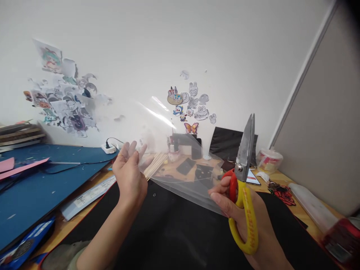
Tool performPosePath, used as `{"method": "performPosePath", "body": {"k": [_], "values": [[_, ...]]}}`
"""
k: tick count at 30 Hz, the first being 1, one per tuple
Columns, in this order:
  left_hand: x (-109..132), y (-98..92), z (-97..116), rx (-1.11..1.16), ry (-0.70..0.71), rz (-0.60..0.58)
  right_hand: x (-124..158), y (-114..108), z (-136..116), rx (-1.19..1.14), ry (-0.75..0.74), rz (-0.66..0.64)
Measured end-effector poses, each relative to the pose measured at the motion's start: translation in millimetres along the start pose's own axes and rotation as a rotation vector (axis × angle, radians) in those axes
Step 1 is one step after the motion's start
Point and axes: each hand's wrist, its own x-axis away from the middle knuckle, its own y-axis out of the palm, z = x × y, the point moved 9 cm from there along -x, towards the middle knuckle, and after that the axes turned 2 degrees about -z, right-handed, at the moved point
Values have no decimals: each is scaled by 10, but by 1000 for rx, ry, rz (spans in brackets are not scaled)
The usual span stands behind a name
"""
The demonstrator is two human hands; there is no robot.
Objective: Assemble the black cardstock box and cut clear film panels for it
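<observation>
A large clear plastic sheet (191, 189) is held up in front of me, bowed, with bright glare near its top. My right hand (247, 213) grips scissors (242, 187) with one yellow and one red handle, blades closed and pointing up. The thumb and fingers of that hand also pinch the sheet's lower right edge. At the sheet's left side, my left hand (131, 172) is raised with fingers apart, a ring on one of them; whether it touches the sheet is unclear. Just beyond its wrist shows a bundle of thin wooden sticks (156, 165).
A black mat (168, 232) covers the near desk. To the left are a blue surface (84, 155), a power strip (108, 148) and a blue packet (28, 245). On the right stand a round tub (270, 159) and a red container (343, 240). Paper cutouts (192, 101) decorate the wall.
</observation>
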Motion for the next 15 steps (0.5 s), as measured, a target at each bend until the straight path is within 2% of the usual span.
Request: {"method": "performPosePath", "body": {"k": [10,13,15], "values": [[54,-41,47,46,121,-2,18,-65,13,0,-31,41],[107,-131,145,66,180,-2,7,-74,7,-35,-47,65],[170,-247,181,64,166,14,-16,-78,16,-14,-43,81]]}}
